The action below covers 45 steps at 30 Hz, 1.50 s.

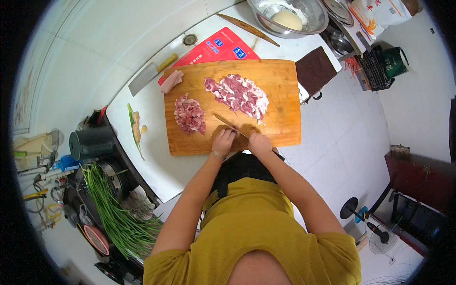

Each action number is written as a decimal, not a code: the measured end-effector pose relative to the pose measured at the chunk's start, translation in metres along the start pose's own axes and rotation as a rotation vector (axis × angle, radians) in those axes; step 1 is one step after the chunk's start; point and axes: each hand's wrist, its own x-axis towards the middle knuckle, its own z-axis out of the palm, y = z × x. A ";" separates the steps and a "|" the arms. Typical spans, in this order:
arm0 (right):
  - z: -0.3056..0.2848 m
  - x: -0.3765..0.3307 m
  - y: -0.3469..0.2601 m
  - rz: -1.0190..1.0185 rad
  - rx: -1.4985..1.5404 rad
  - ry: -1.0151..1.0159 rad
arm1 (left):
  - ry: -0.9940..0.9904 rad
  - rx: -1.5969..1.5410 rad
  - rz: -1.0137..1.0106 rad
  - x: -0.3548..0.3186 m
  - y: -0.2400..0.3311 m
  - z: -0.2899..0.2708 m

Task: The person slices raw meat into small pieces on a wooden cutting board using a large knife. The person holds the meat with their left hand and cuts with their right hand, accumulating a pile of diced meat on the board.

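A slim knife point(227, 124) is gripped by its handle in the closed right hand point(259, 142), blade angled up-left across the wooden cutting board point(285, 95) towards the diced pork point(189, 115) — while the left hand point(222, 141), fingers curled, empty as far as can be seen, is rested beside the blade.

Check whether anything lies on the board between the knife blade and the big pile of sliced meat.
Nothing visible does. The knife in the right hand points across bare cutting board toward the sliced meat pile; the smaller chopped pile sits off to the left.
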 end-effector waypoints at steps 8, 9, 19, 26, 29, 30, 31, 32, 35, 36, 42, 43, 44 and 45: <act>-0.011 0.000 -0.005 0.012 0.119 0.082 | 0.046 0.041 -0.147 -0.004 0.006 -0.005; -0.010 -0.003 -0.003 0.024 0.120 0.072 | 0.049 0.020 -0.146 -0.004 0.006 -0.006; 0.001 -0.024 -0.002 -0.023 0.039 0.087 | -0.080 0.007 -0.036 -0.017 -0.005 -0.009; 0.008 -0.011 -0.012 0.037 -0.016 0.009 | -0.079 0.010 0.000 -0.017 -0.010 -0.001; 0.008 -0.002 -0.018 0.007 -0.028 -0.011 | -0.090 0.012 -0.025 -0.015 -0.010 -0.001; 0.008 -0.003 -0.017 0.019 -0.017 -0.021 | -0.091 0.013 -0.034 -0.014 -0.010 -0.004; 0.008 -0.005 -0.014 0.031 -0.007 -0.031 | -0.083 0.028 -0.023 -0.012 -0.009 -0.006; 0.007 -0.008 -0.011 0.043 0.004 -0.042 | -0.075 0.043 -0.012 -0.010 -0.008 -0.008; 0.002 -0.022 0.003 0.065 0.007 -0.092 | -0.049 0.060 -0.003 -0.008 -0.007 -0.008; 0.007 -0.021 0.005 0.060 0.002 -0.083 | -0.043 0.059 0.001 -0.008 -0.006 -0.008; 0.018 0.008 -0.016 -0.032 -0.057 0.009 | -0.009 -0.008 0.007 -0.010 -0.008 -0.005; 0.018 0.012 -0.019 -0.040 -0.052 0.037 | -0.024 -0.009 0.005 -0.010 -0.008 -0.006; 0.018 0.016 -0.022 -0.047 -0.047 0.065 | -0.039 -0.010 0.003 -0.011 -0.008 -0.006; 0.017 0.018 -0.025 -0.058 -0.041 0.090 | -0.055 -0.009 -0.002 -0.010 -0.008 -0.010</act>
